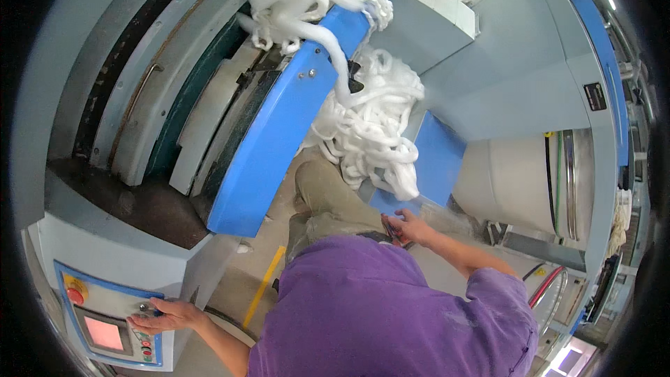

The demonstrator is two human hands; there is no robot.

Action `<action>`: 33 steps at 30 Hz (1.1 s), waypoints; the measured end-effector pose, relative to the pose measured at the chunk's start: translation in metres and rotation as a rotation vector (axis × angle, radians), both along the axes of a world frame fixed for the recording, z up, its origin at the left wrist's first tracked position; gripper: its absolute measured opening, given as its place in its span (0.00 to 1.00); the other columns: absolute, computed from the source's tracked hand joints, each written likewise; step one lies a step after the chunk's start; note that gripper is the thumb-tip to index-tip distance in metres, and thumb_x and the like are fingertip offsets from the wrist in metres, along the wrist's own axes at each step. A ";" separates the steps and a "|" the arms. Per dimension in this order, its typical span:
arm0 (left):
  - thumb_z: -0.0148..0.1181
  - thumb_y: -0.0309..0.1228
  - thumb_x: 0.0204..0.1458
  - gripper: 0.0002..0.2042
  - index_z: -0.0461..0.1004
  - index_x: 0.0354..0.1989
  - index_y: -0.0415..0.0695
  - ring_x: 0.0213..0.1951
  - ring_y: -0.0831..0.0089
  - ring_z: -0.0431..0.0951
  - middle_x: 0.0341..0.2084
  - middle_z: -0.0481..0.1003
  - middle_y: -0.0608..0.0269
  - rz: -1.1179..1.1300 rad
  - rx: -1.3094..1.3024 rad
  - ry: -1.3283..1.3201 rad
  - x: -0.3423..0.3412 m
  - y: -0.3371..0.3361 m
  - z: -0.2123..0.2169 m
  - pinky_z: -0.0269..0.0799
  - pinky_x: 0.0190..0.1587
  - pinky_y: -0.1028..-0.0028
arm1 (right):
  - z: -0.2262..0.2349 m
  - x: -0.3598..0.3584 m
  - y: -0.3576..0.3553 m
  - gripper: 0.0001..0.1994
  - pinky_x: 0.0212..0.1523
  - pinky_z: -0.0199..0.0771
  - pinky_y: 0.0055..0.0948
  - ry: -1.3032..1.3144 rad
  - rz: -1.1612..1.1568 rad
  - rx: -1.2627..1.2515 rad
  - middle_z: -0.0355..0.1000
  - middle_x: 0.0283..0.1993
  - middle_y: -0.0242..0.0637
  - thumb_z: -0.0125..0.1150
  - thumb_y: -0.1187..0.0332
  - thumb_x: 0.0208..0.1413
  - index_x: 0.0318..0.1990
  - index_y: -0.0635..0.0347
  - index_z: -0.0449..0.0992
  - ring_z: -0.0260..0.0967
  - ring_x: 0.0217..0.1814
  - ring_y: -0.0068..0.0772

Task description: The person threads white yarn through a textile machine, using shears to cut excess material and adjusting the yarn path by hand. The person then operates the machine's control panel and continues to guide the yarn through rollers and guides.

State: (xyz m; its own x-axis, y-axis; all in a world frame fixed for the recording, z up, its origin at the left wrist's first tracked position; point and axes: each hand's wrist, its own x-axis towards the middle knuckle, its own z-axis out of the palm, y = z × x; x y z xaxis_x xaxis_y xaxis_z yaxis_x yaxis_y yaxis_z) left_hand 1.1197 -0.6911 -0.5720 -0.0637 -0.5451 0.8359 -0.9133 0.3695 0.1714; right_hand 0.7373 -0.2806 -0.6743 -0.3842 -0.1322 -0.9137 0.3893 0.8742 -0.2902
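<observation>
My left hand reaches to the control panel at the lower left. Its thumb and fingers close about a small dark knob above a column of coloured buttons. Next to that hand is a lit pinkish screen, and a red push button sits at the panel's upper corner. At my hip, my right hand is closed with bent fingers around a small dark and reddish thing, mostly hidden, whose kind I cannot make out.
Thick white fibre sliver lies heaped beyond my legs. More white sliver drapes over a long blue machine cover. A grey machine housing stands at the right, with a pale drum below it. A yellow line marks the floor.
</observation>
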 end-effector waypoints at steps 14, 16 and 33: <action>0.46 0.39 0.62 0.28 0.54 0.65 0.31 0.65 0.47 0.53 0.65 0.53 0.41 0.134 -0.021 0.025 -0.011 -0.001 0.001 0.49 0.65 0.52 | -0.103 -0.010 0.002 0.26 0.33 0.65 0.31 -0.142 -0.352 -0.050 0.73 0.29 0.36 0.47 0.46 0.62 0.46 0.61 0.77 0.68 0.31 0.29; 0.45 0.40 0.63 0.29 0.54 0.65 0.30 0.65 0.47 0.52 0.65 0.53 0.41 0.188 -0.009 0.057 -0.013 -0.001 0.001 0.48 0.66 0.53 | -0.118 -0.026 0.006 0.22 0.24 0.56 0.29 -0.156 -0.300 -0.001 0.65 0.20 0.30 0.47 0.47 0.63 0.33 0.55 0.77 0.59 0.21 0.26; 0.42 0.40 0.64 0.28 0.52 0.68 0.36 0.70 0.48 0.43 0.69 0.46 0.39 0.550 0.064 0.176 0.002 -0.013 -0.010 0.40 0.69 0.56 | 0.081 -0.354 -0.442 0.44 0.60 0.60 0.50 1.515 0.815 -0.854 0.63 0.61 0.52 0.72 0.54 0.42 0.65 0.60 0.57 0.57 0.65 0.57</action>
